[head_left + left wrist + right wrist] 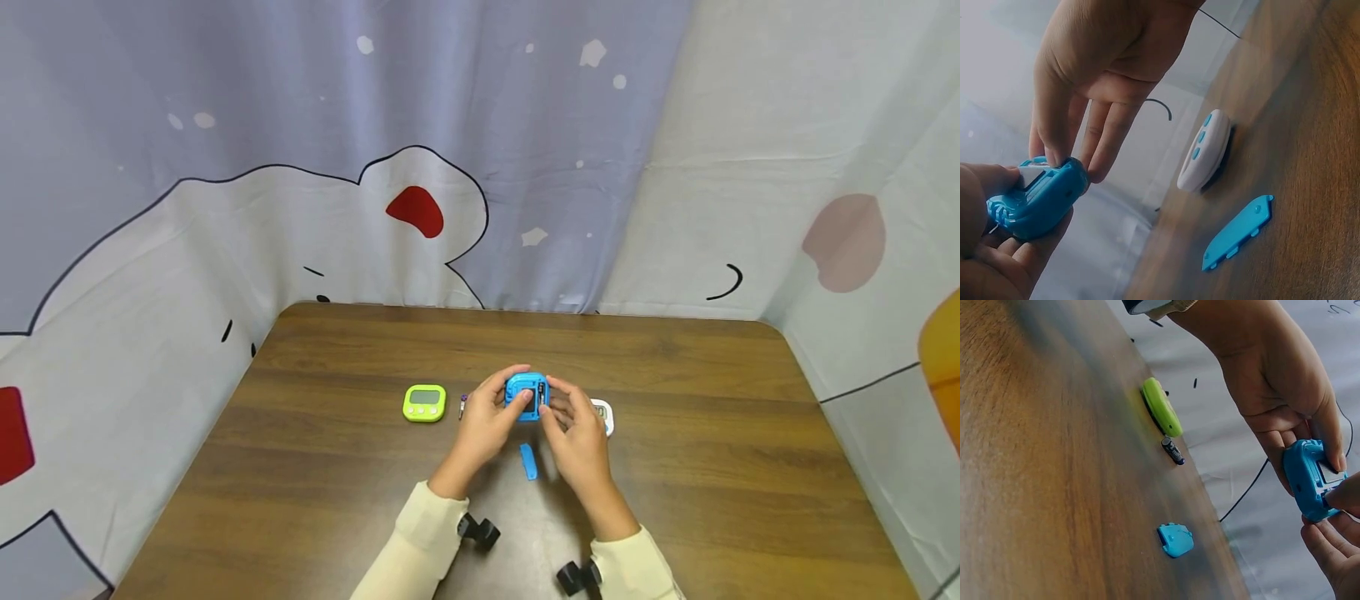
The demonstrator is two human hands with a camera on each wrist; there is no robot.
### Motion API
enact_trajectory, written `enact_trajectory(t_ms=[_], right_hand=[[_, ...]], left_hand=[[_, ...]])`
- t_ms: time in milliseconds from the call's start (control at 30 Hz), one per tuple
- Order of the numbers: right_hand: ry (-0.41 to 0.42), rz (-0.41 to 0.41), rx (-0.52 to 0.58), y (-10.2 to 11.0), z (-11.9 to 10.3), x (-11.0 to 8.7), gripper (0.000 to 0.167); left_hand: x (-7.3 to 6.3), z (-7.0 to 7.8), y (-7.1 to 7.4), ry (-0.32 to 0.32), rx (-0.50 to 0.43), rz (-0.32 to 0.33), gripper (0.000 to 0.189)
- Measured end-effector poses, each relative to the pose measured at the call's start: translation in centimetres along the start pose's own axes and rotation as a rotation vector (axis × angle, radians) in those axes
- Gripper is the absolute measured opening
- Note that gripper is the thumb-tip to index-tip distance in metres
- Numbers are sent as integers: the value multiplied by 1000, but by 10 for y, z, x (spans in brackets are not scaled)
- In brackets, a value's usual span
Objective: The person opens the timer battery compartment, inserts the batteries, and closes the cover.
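Both hands hold a blue digital timer [527, 382] above the table, its back turned up and the battery compartment uncovered. My left hand [482, 427] grips its left side, the thumb lying across the back. From the right, my right hand [582, 437] holds the other edge, with its thumb at the battery slot. A slim dark battery [542, 390] appears to sit in that slot; the right thumb [1342, 495] partly hides it in the right wrist view. Below the hands, the blue battery cover [528, 462] lies loose on the table. The timer's front is hidden.
A green timer [424, 403] lies left of the hands, with a small loose battery [1173, 451] beside it. Behind my right hand is a white timer [1207, 150], partly covered in the head view. Printed curtains [555, 167] stand along the wooden table's [337, 358] back and sides.
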State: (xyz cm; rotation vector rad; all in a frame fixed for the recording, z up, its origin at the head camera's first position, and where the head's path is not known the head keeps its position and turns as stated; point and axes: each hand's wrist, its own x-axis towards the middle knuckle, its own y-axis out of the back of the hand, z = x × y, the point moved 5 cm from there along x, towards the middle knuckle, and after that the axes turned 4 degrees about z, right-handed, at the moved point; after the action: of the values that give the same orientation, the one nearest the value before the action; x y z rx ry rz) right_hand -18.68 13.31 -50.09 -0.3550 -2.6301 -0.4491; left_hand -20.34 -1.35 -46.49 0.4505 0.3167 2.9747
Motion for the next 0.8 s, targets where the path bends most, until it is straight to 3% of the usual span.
enact_trajectory(t_ms=[167,367,633,800], right_hand=[[-7,-45,-12,9,8,7,35],[-35,-87,-68,16,17,11,30],[-88,-369,-288,-8,22,-3,20],[-83,-561,-312,-18,25,-14,34]], left_hand=[[1,-2,0,28,-17,0,37],[1,2,4,20,-20,49,37],[2,3,11,24,-49,80,36],[2,3,12,40,-52,58,36]])
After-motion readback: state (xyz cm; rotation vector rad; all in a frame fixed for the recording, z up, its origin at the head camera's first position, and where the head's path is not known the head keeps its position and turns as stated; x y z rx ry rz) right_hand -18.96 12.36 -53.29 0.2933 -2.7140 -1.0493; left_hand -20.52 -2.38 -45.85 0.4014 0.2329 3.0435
